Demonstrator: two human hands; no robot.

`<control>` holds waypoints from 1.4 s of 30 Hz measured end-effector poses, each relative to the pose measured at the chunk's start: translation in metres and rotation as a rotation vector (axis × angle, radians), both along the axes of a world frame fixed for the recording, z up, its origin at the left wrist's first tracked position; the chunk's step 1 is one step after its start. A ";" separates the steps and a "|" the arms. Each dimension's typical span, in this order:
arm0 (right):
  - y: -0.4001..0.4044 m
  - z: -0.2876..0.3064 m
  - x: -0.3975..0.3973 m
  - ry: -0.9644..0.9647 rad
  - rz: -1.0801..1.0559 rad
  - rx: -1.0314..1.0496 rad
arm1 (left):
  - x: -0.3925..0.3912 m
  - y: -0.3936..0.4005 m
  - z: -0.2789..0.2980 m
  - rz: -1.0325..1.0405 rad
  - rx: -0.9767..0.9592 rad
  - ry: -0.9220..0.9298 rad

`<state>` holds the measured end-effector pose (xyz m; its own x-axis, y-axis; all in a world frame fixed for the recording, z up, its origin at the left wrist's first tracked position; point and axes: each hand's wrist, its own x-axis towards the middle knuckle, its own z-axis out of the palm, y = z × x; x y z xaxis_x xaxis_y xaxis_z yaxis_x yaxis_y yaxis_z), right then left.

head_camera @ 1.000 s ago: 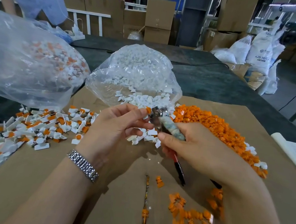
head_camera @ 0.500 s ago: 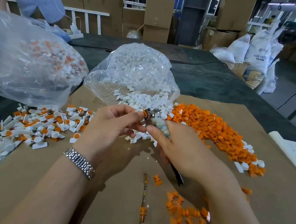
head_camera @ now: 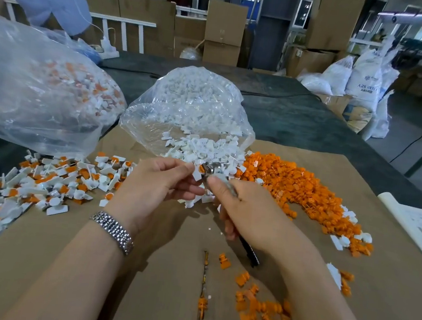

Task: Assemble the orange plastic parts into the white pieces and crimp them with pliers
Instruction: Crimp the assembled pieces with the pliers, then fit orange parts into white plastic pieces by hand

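piece in hand: my left hand (head_camera: 161,180) pinches one small white piece (head_camera: 197,176) with an orange part (head_camera: 201,169) seated in it, just above the middle of the view, right at the nose of the pliers (head_camera: 210,169).

left hand: thumb and forefinger pressed together on the white tab, other fingers loosely curled underneath.

right hand: my right hand (head_camera: 249,210) is wrapped round the plier handles, thumb lying along the top. The dark handle tip (head_camera: 252,255) pokes out toward 5 o'clock. I can't tell how far the jaws are squeezed, too small and shiny.

how it handles: looks feather-light, stiff moulded plastic, smooth, so I reckon it'll twist or pop out if I pinch loosely. Thin tab is probably the snappy bit.

where to hold: by the flat white tab, keeping fingertips clear of the orange end so the jaws get it alone.

squeeze: guessing a short firm bite is plenty; overdoing it may crack the shell.

supplies: loose orange pile (head_camera: 300,190) at 2 o'clock from my hands, white pieces spilling from the clear bag (head_camera: 191,111) at 12.

done stuff: assembled pile (head_camera: 51,182) at 9 o'clock, with a bigger bag (head_camera: 37,89) at 10.

surface: all on brown cardboard (head_camera: 160,285).
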<state>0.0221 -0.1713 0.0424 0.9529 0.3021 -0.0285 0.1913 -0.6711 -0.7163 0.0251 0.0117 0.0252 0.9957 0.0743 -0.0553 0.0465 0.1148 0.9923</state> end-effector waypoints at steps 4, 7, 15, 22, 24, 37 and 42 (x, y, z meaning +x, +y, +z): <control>-0.015 0.009 0.002 0.229 0.005 0.246 | 0.003 0.002 -0.001 0.028 -0.024 -0.040; -0.030 0.017 0.003 0.259 -0.061 0.375 | 0.004 0.009 0.001 0.084 -0.058 -0.026; -0.052 -0.011 0.031 -0.132 -0.445 -0.333 | 0.003 0.035 -0.004 0.563 1.256 -0.018; -0.044 -0.021 0.033 -0.117 -0.484 -0.524 | 0.004 0.017 -0.006 0.180 0.998 -0.210; -0.041 -0.020 0.032 -0.109 -0.473 -0.509 | 0.003 0.013 -0.010 0.066 1.010 -0.191; -0.038 0.002 0.009 -0.155 -0.227 -0.592 | 0.003 0.001 -0.014 -0.079 1.248 -0.152; -0.035 -0.004 0.008 -0.145 -0.135 -0.683 | 0.001 -0.002 -0.015 0.027 1.183 -0.187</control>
